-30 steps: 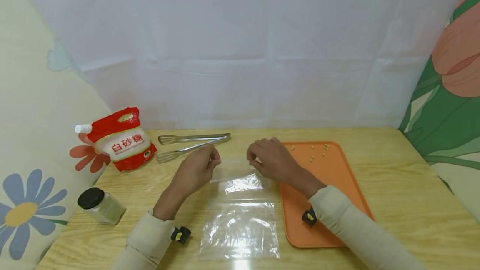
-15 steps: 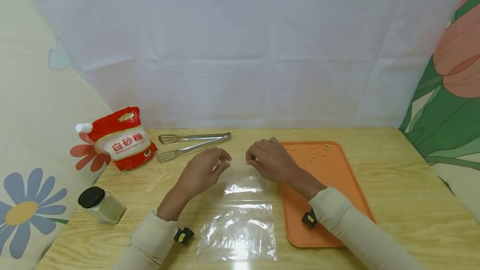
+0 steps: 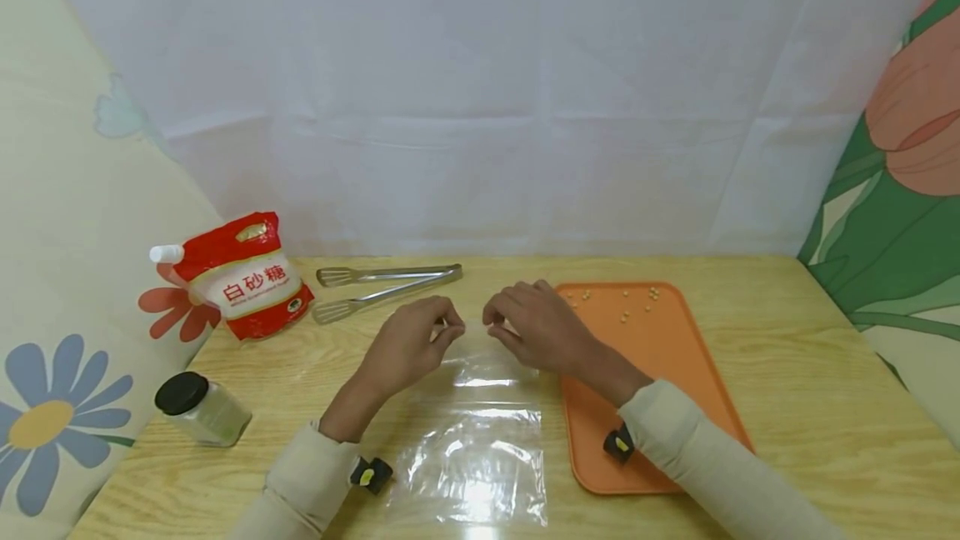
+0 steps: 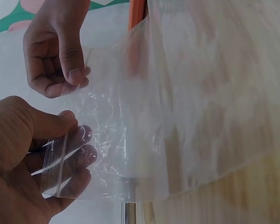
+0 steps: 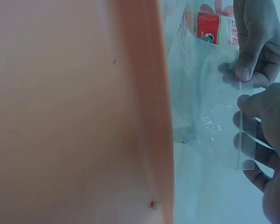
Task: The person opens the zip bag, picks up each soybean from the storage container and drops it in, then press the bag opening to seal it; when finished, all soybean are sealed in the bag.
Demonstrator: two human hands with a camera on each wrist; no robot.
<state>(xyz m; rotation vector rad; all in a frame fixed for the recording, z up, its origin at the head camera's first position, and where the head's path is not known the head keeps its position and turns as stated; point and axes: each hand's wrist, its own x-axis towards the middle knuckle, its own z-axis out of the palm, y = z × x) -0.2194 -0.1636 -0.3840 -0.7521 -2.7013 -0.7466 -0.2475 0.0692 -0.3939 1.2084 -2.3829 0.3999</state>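
Note:
A clear zip-top plastic bag (image 3: pixel 480 457) hangs from both hands, its lower part towards the front of the table. My left hand (image 3: pixel 408 344) pinches the zip edge between thumb and fingers. In the left wrist view, the ridged zip strip (image 4: pixel 56 161) crosses the left fingers, which show through the film. My right hand (image 3: pixel 536 327) pinches the same edge a short way to the right. The right wrist view shows the right thumb (image 5: pixel 252 103) on the near side of the film, with fingers behind it. A small gap separates the two hands.
An orange tray (image 3: pixel 622 407) with several small pale beads lies under the right forearm. Metal tongs (image 3: pixel 336 311) lie behind the left hand. At the left stand a red and white sugar pouch (image 3: pixel 255 286) and a black-lidded jar (image 3: pixel 210 415), which leans.
My left hand has moved right along the bag's edge, and the right hand has shifted slightly left. They are closer together now. The bag's lower part has slid a little left.

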